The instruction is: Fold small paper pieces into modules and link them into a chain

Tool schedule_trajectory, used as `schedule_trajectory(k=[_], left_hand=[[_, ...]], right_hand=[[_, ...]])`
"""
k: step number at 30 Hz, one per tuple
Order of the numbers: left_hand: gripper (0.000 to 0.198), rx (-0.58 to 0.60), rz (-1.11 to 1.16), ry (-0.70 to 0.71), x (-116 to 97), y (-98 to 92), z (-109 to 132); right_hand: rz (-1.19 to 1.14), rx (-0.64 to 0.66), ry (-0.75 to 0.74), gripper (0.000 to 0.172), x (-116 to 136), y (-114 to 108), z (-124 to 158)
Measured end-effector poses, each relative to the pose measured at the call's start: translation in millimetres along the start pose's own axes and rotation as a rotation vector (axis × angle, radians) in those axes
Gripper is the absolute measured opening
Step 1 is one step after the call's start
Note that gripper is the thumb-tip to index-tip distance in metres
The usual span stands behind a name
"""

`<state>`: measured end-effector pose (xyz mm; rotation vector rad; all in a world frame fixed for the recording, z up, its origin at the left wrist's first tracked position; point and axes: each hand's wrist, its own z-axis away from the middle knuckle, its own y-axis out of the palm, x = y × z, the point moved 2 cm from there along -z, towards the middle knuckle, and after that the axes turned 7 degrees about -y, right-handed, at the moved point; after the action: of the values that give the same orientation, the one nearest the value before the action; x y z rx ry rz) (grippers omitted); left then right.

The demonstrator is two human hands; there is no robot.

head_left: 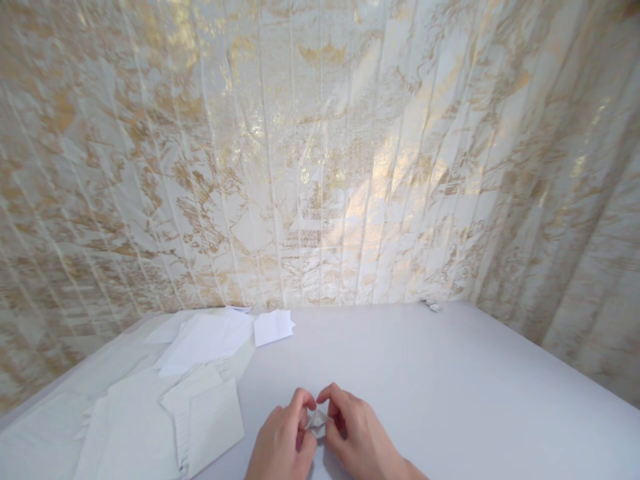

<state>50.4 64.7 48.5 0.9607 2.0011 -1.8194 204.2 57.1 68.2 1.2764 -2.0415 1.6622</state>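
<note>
Small folded paper [317, 421] sits pinched between both hands near the front edge of the bench [450, 387], low in the head view and about at its middle; it is white and creased into a compact shape, and the fingers hide most of it, so its exact form cannot be told; the left hand [283, 441] closes on it from the left, thumb and forefinger curled in until their tips meet the paper; the right hand [357, 437] mirrors it from the right, forefinger arched over the top with its tip nearly touching the left forefinger. Both hands are thus almost closed, with only the paper in the gap between them; a grip by fingertips rather than palms looks suited to fine work on so small and light a thing, and holding it low and close to the body probably steadies it; whether it rests on the bench or is lifted just off it I cannot tell.

Loose sheets [200, 400] of white paper lie spread and overlapping on the left part of the bench, near the left hand yet apart from it; they seem set to one side so that they do not get under the working fingers. A smaller folded sheet [273, 327] lies at the far end of that spread; a tiny scrap [434, 307] lies at the far edge of the bench, well apart from everything else; behind, a pleated white-and-gold curtain [320, 147] hangs down to the bench.
</note>
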Motion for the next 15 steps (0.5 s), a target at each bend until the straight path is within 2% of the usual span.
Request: schedule_trajectory(k=[6,11,15], left_hand=[[0.032,0.093,-0.087,-0.047,-6.1,-3.6,0.1],[0.014,0.064,-0.044,-0.035,-2.1,-0.3,-1.0],[0.020,0.048,-0.015,-0.013,1.4,0.8,-0.8]], right_hand=[[0.005,0.001,0.008,0.039,-0.9,1.3,0.8],[0.007,-0.003,-0.009,0.041,0.8,0.6,1.1],[0.015,-0.020,-0.023,0.043,-0.1,1.5,1.2]])
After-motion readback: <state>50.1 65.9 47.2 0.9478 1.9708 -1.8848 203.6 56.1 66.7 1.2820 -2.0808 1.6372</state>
